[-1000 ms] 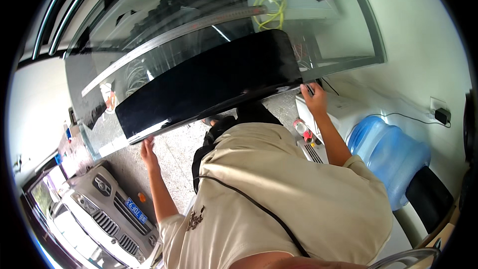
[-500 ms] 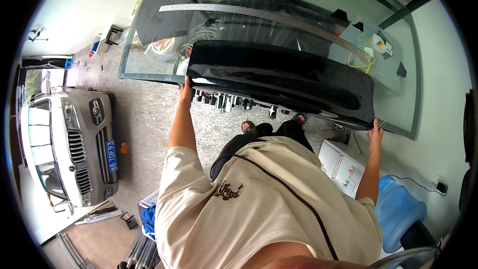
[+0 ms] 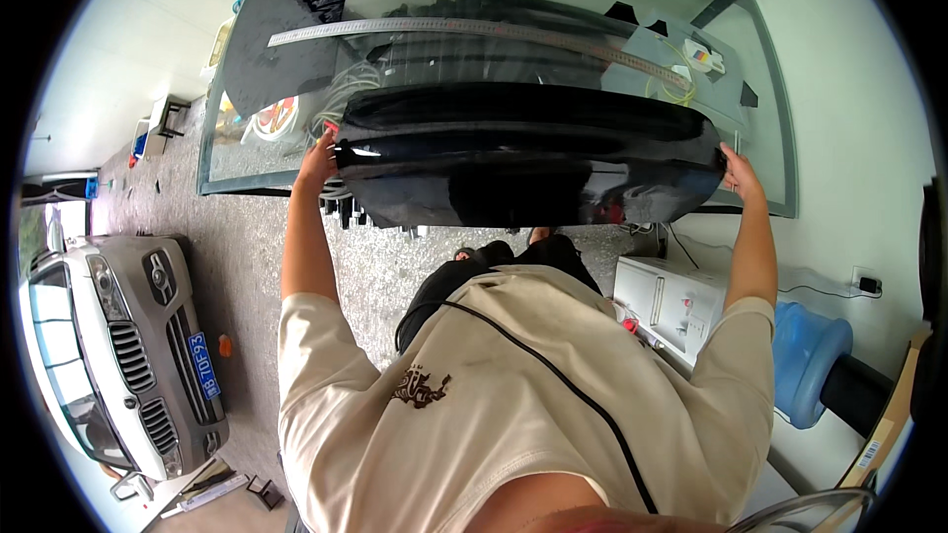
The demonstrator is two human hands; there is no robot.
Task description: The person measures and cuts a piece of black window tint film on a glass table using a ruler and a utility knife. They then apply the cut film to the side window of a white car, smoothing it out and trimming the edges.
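Observation:
A wide glossy black sheet (image 3: 533, 163), bowed and curling at its edges, is held up between my hands at the near side of a glass-topped table (image 3: 202, 153). My left hand (image 3: 317, 160) closes on its left end, fingers pinching the edge. At the right end, my right hand (image 3: 738, 174) pinches the other edge; a thin object seems to stick up by its fingers, too small to name. Beyond the sheet, a long metal ruler (image 3: 434, 27) lies across the glass.
Black offcuts (image 3: 622, 12) and a small white device (image 3: 703, 56) with a yellow cord rest on or under the glass. Right of me are a white box-shaped appliance (image 3: 671, 301) and a blue water bottle (image 3: 810, 350). A car (image 3: 128, 336) stands on the left.
The black sheet has tipped, its lower face now turned toward me and its right end higher. My right hand has risen; my left hand has shifted left. The whole view has turned slightly.

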